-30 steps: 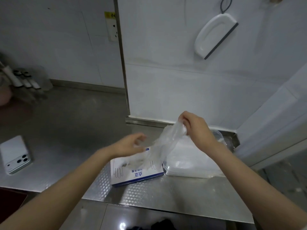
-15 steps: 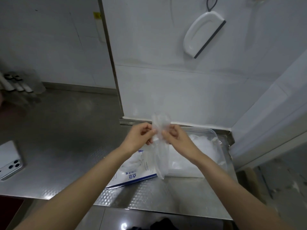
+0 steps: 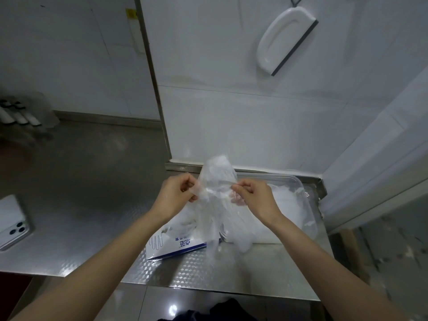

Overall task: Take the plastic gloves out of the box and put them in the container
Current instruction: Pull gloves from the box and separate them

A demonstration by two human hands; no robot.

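Head view looks down on two bare forearms reaching over the steel desk (image 3: pixel 81 181), with both hands raised above it. The left hand (image 3: pixel 178 195) and the right hand (image 3: pixel 254 198) share one clear plastic glove (image 3: pixel 216 218). Each grip is a pinch: the left thumb and forefinger close on the film's left edge and the right thumb and forefinger on its right edge, with the other fingers curled in. The two grips sit close together at about the same height, and a band of film is stretched between them. Above that line, one end of the glove stands up as a rounded flap against the wall. Below it, the longer part hangs loose in front of the box and the container's near left corner. I cannot tell whether its tip touches the desk.

The white and blue box (image 3: pixel 176 244) lies on the desk under the left wrist, with a glove outline printed on its near face. Just to its right stands the clear container (image 3: pixel 301 185), holding a heap of gloves (image 3: pixel 287 205). The right hand hovers over its left part. A phone (image 3: pixel 11 221) lies lens side up at the desk's left edge, well apart from the box. A white-handled squeegee (image 3: pixel 287 40) hangs on the wall.
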